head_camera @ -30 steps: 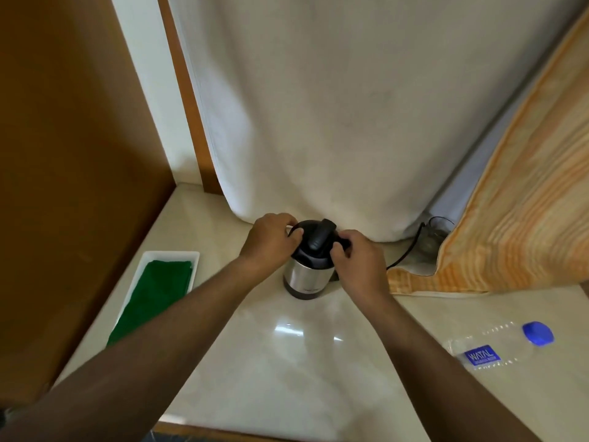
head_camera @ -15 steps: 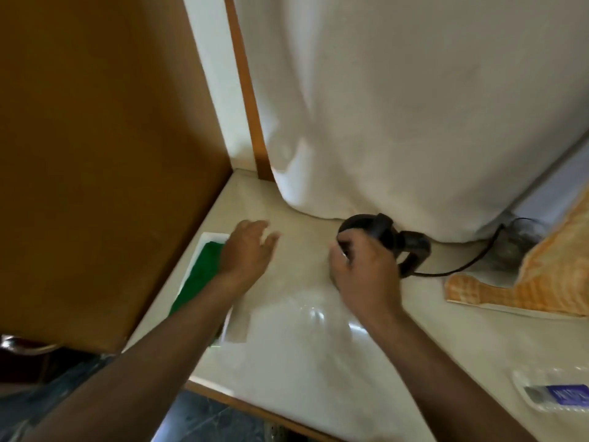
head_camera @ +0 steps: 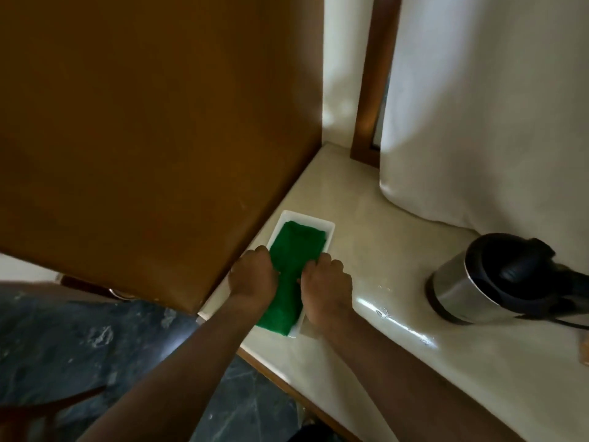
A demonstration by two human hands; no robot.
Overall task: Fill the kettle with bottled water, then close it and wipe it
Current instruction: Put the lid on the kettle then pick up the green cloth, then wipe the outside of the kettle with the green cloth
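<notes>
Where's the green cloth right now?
In the head view, the folded green cloth lies in the white rectangular tray at the counter's left edge beside the brown wooden panel, with the left hand and right hand gripping its sides.

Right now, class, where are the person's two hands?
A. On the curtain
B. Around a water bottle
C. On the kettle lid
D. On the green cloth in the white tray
D: the left hand and right hand both grasp the green cloth lying in the white tray; the kettle stands untouched.
</notes>
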